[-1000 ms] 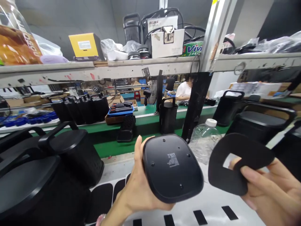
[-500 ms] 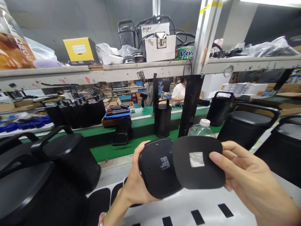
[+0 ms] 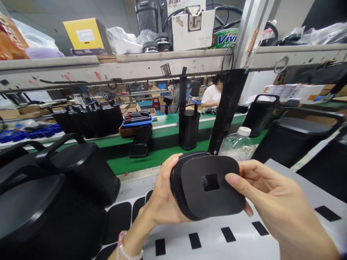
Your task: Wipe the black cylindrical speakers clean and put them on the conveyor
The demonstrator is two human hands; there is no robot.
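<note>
My left hand (image 3: 164,200) is wrapped round a black speaker (image 3: 177,182), its rounded-square base tipped up toward me. Thumb and fingers of my right hand (image 3: 276,198) pinch the right edge of a thin black pad (image 3: 193,195) with a square cut-out. The pad lies over most of the base, shifted to the right; whether it touches cannot be made out. Through the cut-out shows part of the base's pale printed label. Below my hands spreads a white backing sheet (image 3: 214,249) with small black squares on it, and more black pads (image 3: 119,218) lie at its left.
Black speakers with handles (image 3: 78,166) crowd the left, and others (image 3: 295,133) stand at the right. A clear plastic bottle (image 3: 235,146) is behind my right hand. Beyond runs a green conveyor (image 3: 162,153), with a person (image 3: 211,95) on its far side. A shelf (image 3: 130,66) crosses above.
My right hand has brought the pad left, from beside the base to over it. The cut-out, which showed pale things behind, now frames the black base and its label. The view has tilted down.
</note>
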